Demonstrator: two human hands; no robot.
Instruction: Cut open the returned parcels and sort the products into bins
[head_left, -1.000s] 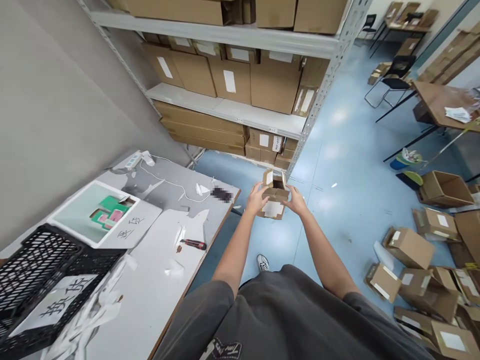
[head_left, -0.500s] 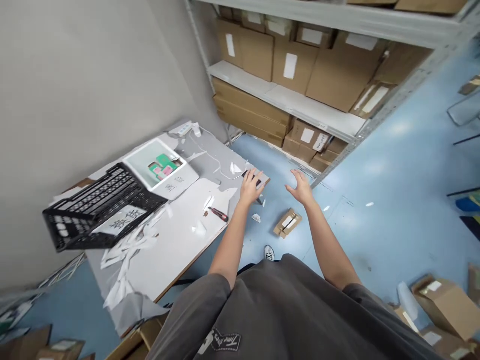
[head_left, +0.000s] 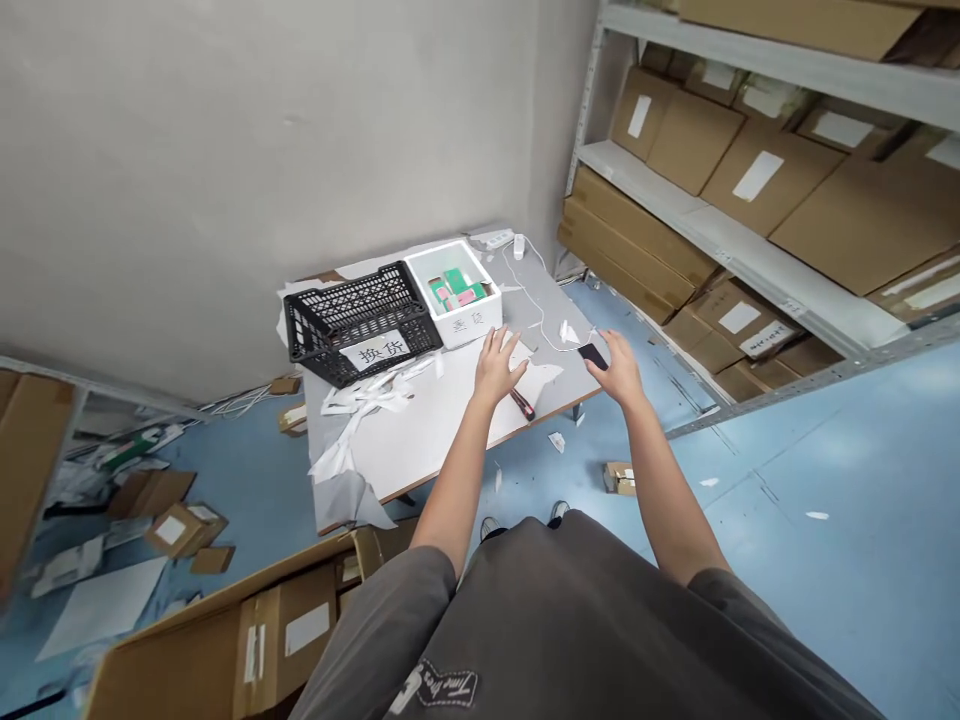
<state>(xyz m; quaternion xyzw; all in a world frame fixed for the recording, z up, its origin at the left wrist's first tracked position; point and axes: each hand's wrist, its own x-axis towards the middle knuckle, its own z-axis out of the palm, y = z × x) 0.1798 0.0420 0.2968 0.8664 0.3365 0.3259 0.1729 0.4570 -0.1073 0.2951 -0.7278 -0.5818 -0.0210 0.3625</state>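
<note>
Spreads the left hand [head_left: 499,368] with fingers parted and thumb out, gripping nothing, over the desk [head_left: 427,435] on the wearer's side of the white box [head_left: 471,325]. Opens the right hand [head_left: 619,368] too, fingers apart and slightly curved, with nothing in its grasp, right of the white box. Shows the dark flat device [head_left: 592,356] next to the right fingertips, also right of the white box; impossible to tell from here whether touching or merely overlapping in view. Puts the red-and-black knife [head_left: 523,404] just beside the left hand, nearer the wearer than the white box, close to the desk's near edge.

Leaves a broad bare stretch of desk between the white box and that edge, bordered to the left by paper strips [head_left: 367,398]. Closes off the white box's left side with the black crate [head_left: 360,325]. Drops past the near edge to floor [head_left: 555,480], with a small carton [head_left: 619,478] lying there, well to the right of the white box.
</note>
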